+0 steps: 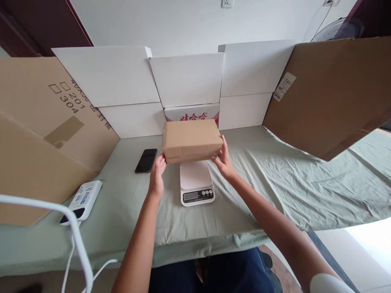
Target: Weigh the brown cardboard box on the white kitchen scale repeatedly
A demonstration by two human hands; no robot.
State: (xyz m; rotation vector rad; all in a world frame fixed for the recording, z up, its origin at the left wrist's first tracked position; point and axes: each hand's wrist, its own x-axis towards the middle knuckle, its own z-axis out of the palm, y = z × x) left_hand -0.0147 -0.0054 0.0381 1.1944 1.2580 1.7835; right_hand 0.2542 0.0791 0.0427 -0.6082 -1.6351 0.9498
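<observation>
While your left hand [157, 176] and right hand [224, 159] grip the plain brown cardboard box [191, 140] over the small white kitchen scale [196, 182], I think you should lower it gently, flat.

Your counter [293, 183] is draped in a wrinkled pale green cloth. White cardboard panels [186, 77] screen its far edge, brown cardboard sheets [332, 93] flank both sides, and a white wall [183, 20] rises behind, with an outlet [227, 3].
</observation>
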